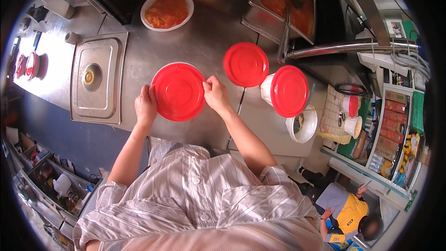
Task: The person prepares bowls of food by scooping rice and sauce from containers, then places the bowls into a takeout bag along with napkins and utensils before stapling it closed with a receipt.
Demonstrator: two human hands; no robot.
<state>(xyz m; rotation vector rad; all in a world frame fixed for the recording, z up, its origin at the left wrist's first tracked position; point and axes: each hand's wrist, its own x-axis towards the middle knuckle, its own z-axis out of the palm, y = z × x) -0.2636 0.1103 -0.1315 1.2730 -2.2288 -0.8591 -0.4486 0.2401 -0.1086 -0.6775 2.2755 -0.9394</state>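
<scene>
A round red plastic lid lies in front of me over a white bowl, of which only a thin rim shows at the far side. My left hand grips the left edge, fingers mostly hidden. On the opposite edge, the thumb and fingers of my right hand pinch the rim. Whatever the bowl contains is hidden. Beyond it, an uncovered white bowl holds orange-red food. To the right of my right hand lies another red lid, beside a white tub topped with red lids.
A steel pan of red sauce with a ladle stands at far right. Left is a steel pan cover. A white container sits near the right table edge. A person sits at lower right.
</scene>
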